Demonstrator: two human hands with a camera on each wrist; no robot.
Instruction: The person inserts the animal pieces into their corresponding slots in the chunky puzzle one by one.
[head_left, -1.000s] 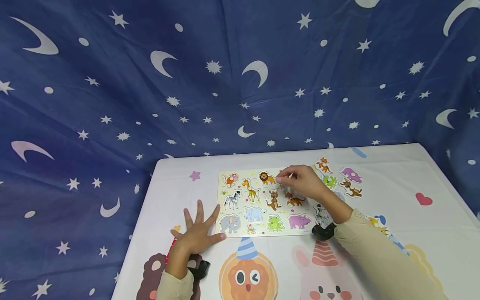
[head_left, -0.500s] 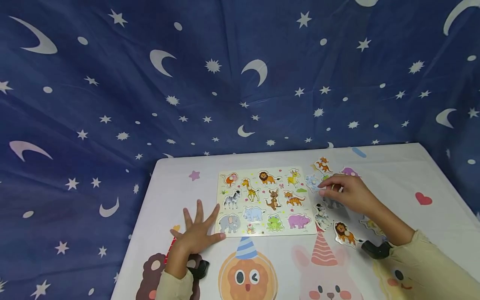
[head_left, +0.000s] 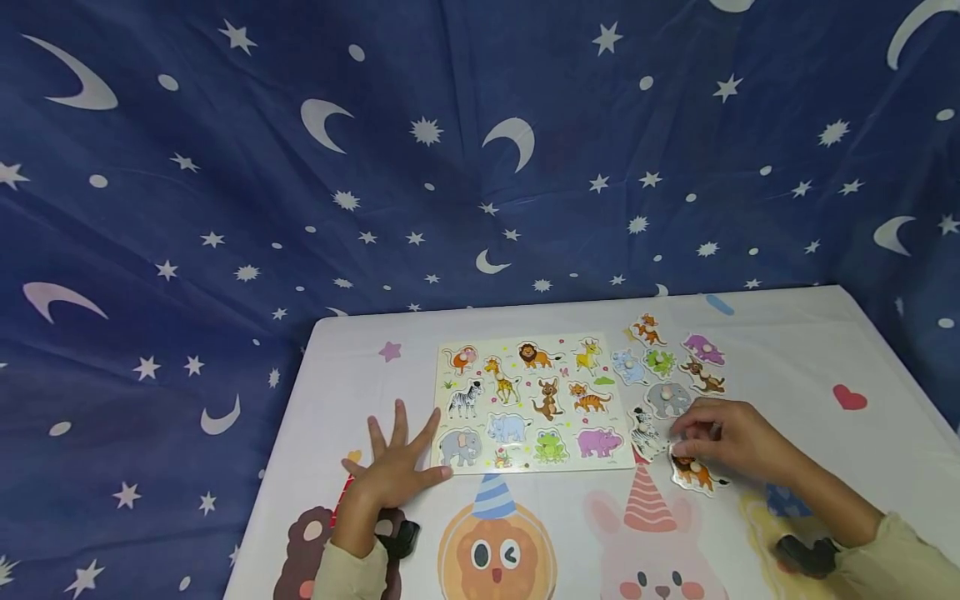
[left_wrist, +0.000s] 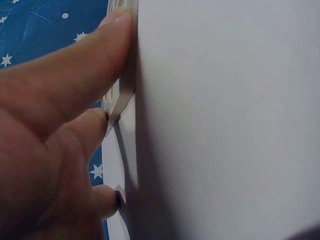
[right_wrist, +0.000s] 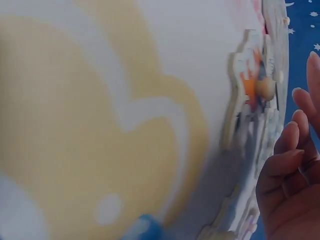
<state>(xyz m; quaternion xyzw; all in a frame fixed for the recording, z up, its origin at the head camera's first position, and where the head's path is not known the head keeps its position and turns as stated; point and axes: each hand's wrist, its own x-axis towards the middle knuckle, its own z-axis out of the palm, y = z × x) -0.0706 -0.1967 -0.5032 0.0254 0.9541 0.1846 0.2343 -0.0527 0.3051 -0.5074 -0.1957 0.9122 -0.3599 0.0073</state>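
Note:
My left hand [head_left: 393,471] lies with fingers spread at the lower left corner of a wooden animal puzzle board [head_left: 480,458]. In the left wrist view its thumb [left_wrist: 107,47] rests against the board's edge. On the right, my right hand [head_left: 731,429] hovers with bent fingers right over a lion puzzle piece [head_left: 693,475]. The right wrist view shows the lion piece's round knob [right_wrist: 265,88] apart from the loosely curled fingers [right_wrist: 287,135], which hold nothing. Beside these fingertips lie a zebra piece [head_left: 643,437] and a grey elephant piece [head_left: 666,400].
Further back right of the board lie a frog piece [head_left: 660,362], a light-blue piece [head_left: 628,367], a purple hippo piece [head_left: 703,349], a kangaroo piece [head_left: 708,379] and a tiger piece [head_left: 647,330]. A printed white cloth [head_left: 375,367] covers the table; a starry blue curtain [head_left: 420,167] hangs behind.
My right hand has moved from the board's upper right across the loose pieces, then toward me to the lion piece. My left hand has stayed in place.

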